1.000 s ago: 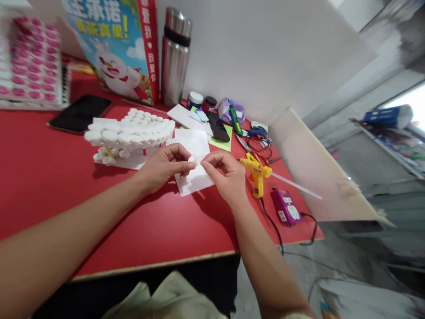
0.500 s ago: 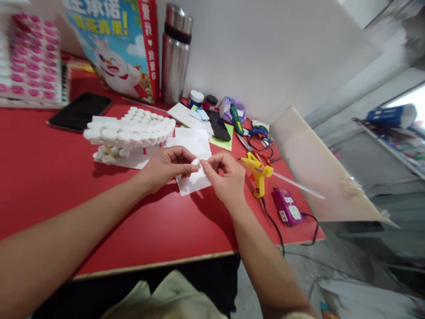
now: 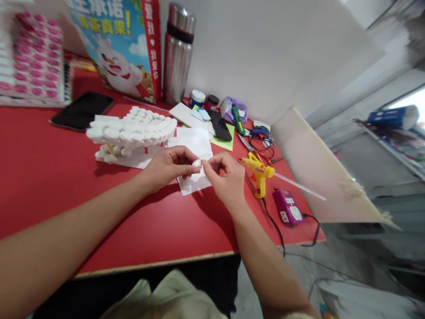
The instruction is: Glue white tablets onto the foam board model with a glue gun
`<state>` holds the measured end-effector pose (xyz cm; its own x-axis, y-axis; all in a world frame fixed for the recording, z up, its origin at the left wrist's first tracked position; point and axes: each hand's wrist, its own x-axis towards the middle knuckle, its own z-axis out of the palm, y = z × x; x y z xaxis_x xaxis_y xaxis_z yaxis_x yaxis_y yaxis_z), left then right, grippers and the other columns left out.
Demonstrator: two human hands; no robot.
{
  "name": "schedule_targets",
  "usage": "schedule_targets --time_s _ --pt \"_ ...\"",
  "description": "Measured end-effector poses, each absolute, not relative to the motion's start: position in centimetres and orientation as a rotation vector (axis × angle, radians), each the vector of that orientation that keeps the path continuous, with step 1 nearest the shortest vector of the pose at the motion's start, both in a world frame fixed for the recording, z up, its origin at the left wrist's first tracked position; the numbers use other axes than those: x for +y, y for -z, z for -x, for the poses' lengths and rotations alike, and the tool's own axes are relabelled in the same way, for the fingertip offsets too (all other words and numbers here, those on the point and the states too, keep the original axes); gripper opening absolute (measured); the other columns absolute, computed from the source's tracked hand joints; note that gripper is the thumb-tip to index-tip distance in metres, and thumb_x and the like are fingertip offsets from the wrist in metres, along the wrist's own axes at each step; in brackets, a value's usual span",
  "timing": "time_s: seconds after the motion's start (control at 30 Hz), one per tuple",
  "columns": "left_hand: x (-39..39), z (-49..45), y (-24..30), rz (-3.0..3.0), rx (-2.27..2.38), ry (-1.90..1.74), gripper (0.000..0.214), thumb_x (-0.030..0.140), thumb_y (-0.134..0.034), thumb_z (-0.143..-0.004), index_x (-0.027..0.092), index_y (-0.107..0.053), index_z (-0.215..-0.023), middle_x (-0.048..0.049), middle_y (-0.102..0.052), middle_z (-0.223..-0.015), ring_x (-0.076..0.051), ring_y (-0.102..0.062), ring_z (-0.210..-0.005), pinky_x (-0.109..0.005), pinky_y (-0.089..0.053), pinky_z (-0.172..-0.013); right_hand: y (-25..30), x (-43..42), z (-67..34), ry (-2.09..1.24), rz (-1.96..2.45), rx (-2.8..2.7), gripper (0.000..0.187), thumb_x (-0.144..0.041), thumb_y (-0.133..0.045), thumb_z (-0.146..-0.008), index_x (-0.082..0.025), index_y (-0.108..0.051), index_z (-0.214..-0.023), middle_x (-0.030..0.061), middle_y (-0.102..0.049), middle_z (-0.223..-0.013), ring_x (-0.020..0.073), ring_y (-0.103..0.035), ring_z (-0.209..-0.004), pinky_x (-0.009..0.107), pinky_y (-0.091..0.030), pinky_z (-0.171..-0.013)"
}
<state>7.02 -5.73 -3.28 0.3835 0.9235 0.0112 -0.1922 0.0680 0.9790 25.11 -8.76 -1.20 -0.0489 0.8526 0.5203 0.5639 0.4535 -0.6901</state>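
Observation:
Between my two hands is a small white rounded piece (image 3: 196,163), too small to name more exactly. My left hand (image 3: 169,166) pinches it between thumb and fingers. From the other side, the thumb and fingertip of my right hand (image 3: 227,175) close on its edge. Below them lies a folded white paper (image 3: 194,186) on the red table. Left of my hands stands a white model (image 3: 133,129) covered in rows of rounded white pieces, on a flat white base. A yellow glue gun (image 3: 259,170) with a clear glue stick stands right of my right hand.
A purple power socket (image 3: 287,207) with black cables sits near the right edge. Behind are a steel flask (image 3: 178,57), a printed box (image 3: 122,53), a phone (image 3: 82,110), small jars (image 3: 197,98), a green cutter (image 3: 237,119) and pliers (image 3: 260,156). A pale board (image 3: 332,173) leans at the right.
The whole view has shifted very slightly. Both hands keep the same pinch on the white piece, with barely any movement.

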Motion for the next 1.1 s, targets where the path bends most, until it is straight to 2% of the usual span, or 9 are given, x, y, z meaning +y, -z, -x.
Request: schedule_targets --time_s 0.3,0.63,0.8,0.93,1.1 --pt "-5.7 -6.9 3.5 -1.237 0.803 -0.972 0.028 0.033 -0.088 -0.07 0.016 -0.072 -0.084 -0.0006 -0.069 -0.068 -0.011 -0.06 -0.058 -0.022 -0.047 -0.054 1.0 -8.7 -25.7 -0.282 1.177 -1.887 0.021 -0.025 -0.066 -0.093 -0.021 -0.058 -0.074 -0.0018 -0.059 -0.069 0.0117 -0.05 -0.06 0.029 -0.04 -0.059" --pt "-5.8 -7.0 3.2 -1.218 0.823 -0.959 0.03 0.032 -0.09 -0.067 0.015 -0.072 -0.082 -0.0002 -0.068 -0.067 -0.01 -0.059 -0.056 -0.022 -0.045 -0.053 0.7 -8.6 -26.6 -0.17 1.082 -2.083 0.02 -0.021 -0.062 -0.096 -0.021 -0.057 -0.076 -0.0005 -0.058 -0.072 0.0127 -0.05 -0.063 0.03 -0.039 -0.062" --pt "-5.6 -7.0 3.4 -1.148 0.821 -0.973 0.03 0.032 -0.091 -0.066 0.016 -0.072 -0.083 0.0002 -0.067 -0.068 -0.01 -0.058 -0.057 -0.021 -0.046 -0.054 -0.1 -8.8 -26.9 -0.37 1.086 -1.976 0.018 -0.022 -0.068 -0.092 -0.021 -0.061 -0.075 -0.0014 -0.06 -0.071 0.0123 -0.05 -0.062 0.029 -0.041 -0.06" --pt "-5.4 -6.8 3.6 -1.061 0.787 -0.981 0.029 0.033 -0.091 -0.068 0.016 -0.075 -0.085 0.0005 -0.068 -0.069 -0.009 -0.057 -0.056 -0.021 -0.047 -0.056 -0.3 -8.7 -27.1 -0.613 1.124 -1.681 0.006 -0.026 -0.071 -0.09 -0.022 -0.074 -0.086 -0.0002 -0.066 -0.078 0.0129 -0.055 -0.065 0.029 -0.045 -0.06" --pt "-5.4 -7.0 3.4 -0.962 0.732 -1.013 0.029 0.031 -0.092 -0.066 0.016 -0.078 -0.087 -0.001 -0.072 -0.072 -0.008 -0.057 -0.057 -0.022 -0.05 -0.058 0.1 -8.3 -27.0 -0.829 1.057 -1.629 0.02 -0.028 -0.066 -0.095 -0.026 -0.081 -0.108 0.0014 -0.068 -0.086 0.0124 -0.059 -0.069 0.029 -0.047 -0.061"
